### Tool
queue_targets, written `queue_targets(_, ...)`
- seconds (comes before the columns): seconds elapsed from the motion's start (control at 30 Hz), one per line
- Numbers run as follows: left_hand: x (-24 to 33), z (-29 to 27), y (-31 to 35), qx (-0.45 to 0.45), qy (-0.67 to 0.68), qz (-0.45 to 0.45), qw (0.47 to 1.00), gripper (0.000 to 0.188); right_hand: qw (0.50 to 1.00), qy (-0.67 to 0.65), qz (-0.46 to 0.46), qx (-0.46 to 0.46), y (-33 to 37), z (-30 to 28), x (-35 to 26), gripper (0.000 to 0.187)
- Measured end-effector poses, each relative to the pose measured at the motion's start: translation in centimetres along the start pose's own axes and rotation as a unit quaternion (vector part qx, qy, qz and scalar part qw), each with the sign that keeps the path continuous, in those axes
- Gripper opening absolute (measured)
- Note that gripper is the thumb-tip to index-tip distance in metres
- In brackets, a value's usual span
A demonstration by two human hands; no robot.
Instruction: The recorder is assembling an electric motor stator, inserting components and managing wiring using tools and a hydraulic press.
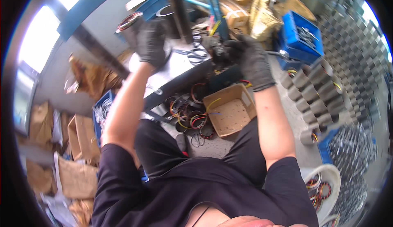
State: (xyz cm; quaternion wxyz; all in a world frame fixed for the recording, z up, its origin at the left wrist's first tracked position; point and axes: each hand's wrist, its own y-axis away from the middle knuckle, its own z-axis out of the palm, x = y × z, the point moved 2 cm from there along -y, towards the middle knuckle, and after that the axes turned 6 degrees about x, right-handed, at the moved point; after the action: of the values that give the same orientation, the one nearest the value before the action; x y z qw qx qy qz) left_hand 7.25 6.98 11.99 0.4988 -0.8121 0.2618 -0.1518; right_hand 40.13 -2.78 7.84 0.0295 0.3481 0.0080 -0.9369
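A seated person is seen from above, both forearms raised toward a small grey metal workbench (pixel 180 69). Both hands are covered by dark grey work gloves.

The left hand (pixel 151 42) is held over the left part of the bench top, its fingers curled together around a flat, dark, rounded part whose kind cannot be made out. Just beyond this hand, a metal cylinder wound with coloured wire (pixel 130 26) is seen.

The right hand (pixel 251 59) is raised at the bench's right edge, fingers bent and closed around a small dark object (pixel 221 51); what exactly is gripped is blurred. A pair of scissors (pixel 194 55) lies on the bench top between the two hands.

Below the bench, an open cardboard box (pixel 231 110) rests on the floor beside a tangle of coloured wire loops (pixel 190 116). To the right, rows of grey metal cylinders (pixel 317 91) are stacked, with a blue plastic crate (pixel 301 38) behind them. A white bucket holding wire coils (pixel 327 184) stands near the person's right side. Brown paper bags (pixel 77 145) are piled on the left.
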Motion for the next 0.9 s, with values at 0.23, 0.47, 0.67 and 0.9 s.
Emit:
queue_targets(0.23, 8.6, 11.1, 9.2, -0.325, -0.027, -0.160, 0.932, 0.068, 1.000, 0.006, 0.006, 0.025, -0.8, -1.7, -0.2, 0.033)
queue_targets(0.47, 7.7, 8.7, 12.2, -0.363, -0.072, -0.135, 0.919, 0.032, 0.998, 0.057, 0.009, 0.037, 0.3, -0.4, 0.2, 0.038)
queue_targets(0.67, 4.0, 4.5, 13.4, -0.352, -0.116, 0.054, 0.927, 0.025, 0.995, 0.101, 0.009, 0.019, 0.1, 0.3, 1.1, 0.043)
queue_targets(0.9, 0.8, -0.2, 14.3, -0.411, -0.104, 0.024, 0.905, 0.030, 0.991, 0.124, 0.047, -0.033, -0.2, 1.3, 3.6, 0.044)
